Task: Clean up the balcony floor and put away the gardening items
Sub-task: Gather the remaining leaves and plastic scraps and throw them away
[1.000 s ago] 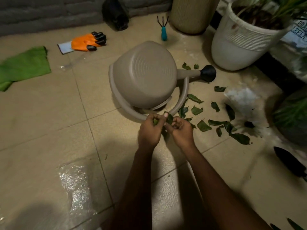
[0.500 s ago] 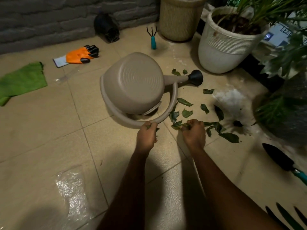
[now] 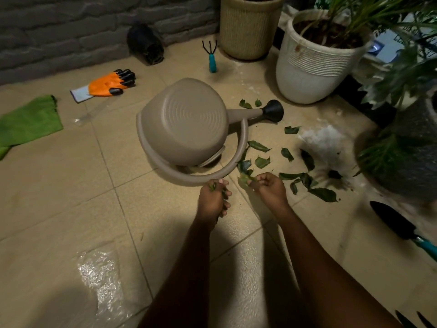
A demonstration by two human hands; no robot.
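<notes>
Several green leaves [image 3: 262,161] lie scattered on the tiled floor to the right of a beige watering can [image 3: 186,121] that lies on its side. My left hand [image 3: 214,200] grips a small bunch of leaves just below the can's handle. My right hand [image 3: 269,187] pinches a leaf at its fingertips, at the near edge of the leaf pile. An orange glove [image 3: 107,85], a teal hand rake [image 3: 211,56] and a black trowel with a teal handle [image 3: 392,222] lie on the floor.
A green cloth [image 3: 28,120] lies at the far left. A white planter [image 3: 314,60] and a woven pot [image 3: 248,24] stand at the back right, a dark pot [image 3: 411,157] at the right. Clear plastic [image 3: 99,271] lies near left. White spill marks [image 3: 324,138] beside the leaves.
My hands have come apart: the right hand has moved right to the leaf pile and picked up a leaf, while the left keeps its bunch. The view has shifted slightly.
</notes>
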